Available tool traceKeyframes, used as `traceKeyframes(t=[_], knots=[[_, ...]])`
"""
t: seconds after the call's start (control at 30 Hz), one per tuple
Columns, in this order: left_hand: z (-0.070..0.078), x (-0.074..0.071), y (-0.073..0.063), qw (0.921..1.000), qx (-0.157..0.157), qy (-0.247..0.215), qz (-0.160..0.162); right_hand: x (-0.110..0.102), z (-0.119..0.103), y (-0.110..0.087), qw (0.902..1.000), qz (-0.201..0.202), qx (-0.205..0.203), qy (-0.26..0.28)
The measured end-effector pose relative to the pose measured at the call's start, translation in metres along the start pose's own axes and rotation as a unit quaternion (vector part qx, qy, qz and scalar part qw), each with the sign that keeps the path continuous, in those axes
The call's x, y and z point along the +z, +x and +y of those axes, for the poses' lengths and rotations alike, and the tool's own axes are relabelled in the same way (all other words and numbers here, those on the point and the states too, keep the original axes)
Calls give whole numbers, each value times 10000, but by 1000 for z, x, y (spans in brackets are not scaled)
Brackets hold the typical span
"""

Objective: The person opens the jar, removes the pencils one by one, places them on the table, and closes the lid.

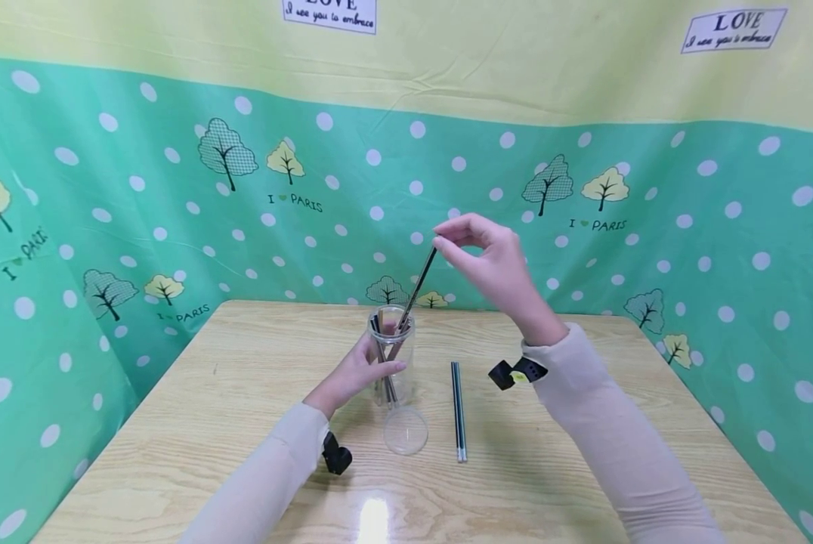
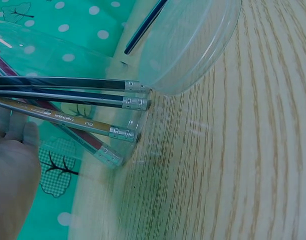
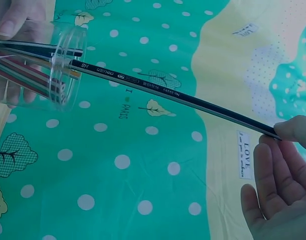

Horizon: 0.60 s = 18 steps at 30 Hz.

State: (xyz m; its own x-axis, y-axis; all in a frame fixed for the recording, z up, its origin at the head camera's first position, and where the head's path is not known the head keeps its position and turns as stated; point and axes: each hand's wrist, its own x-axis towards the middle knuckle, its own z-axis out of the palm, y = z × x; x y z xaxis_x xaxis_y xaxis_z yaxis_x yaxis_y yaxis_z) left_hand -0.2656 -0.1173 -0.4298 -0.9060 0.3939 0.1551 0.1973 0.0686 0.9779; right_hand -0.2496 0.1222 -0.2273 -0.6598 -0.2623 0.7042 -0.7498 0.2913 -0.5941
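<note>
My left hand (image 1: 359,372) grips a clear jar (image 1: 406,372) that stands upright on the table. Several pencils lean inside it, among them a gold one (image 2: 68,119) and a dark red one (image 2: 88,142), ferrule ends down in the left wrist view. Raised above the jar to the right, my right hand (image 1: 486,253) pinches the top end of a black pencil (image 3: 167,95) with a silver stripe between thumb and fingertips. That pencil slants down, its lower end at the jar's mouth (image 3: 68,70). The left fingers behind the jar show through its wall.
A round clear lid (image 1: 406,432) lies in front of the jar. Two dark pencils (image 1: 459,412) lie side by side to the jar's right on the wooden table (image 1: 243,393). A green and yellow patterned curtain (image 1: 352,181) hangs behind the table's back edge.
</note>
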Motion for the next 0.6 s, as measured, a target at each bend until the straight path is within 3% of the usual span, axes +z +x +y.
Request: traceKeyframes(t=[0.6], knots=[[0,0,-1,10000,55,-61,1,-25,-9,-4,9994,354,-11,16]])
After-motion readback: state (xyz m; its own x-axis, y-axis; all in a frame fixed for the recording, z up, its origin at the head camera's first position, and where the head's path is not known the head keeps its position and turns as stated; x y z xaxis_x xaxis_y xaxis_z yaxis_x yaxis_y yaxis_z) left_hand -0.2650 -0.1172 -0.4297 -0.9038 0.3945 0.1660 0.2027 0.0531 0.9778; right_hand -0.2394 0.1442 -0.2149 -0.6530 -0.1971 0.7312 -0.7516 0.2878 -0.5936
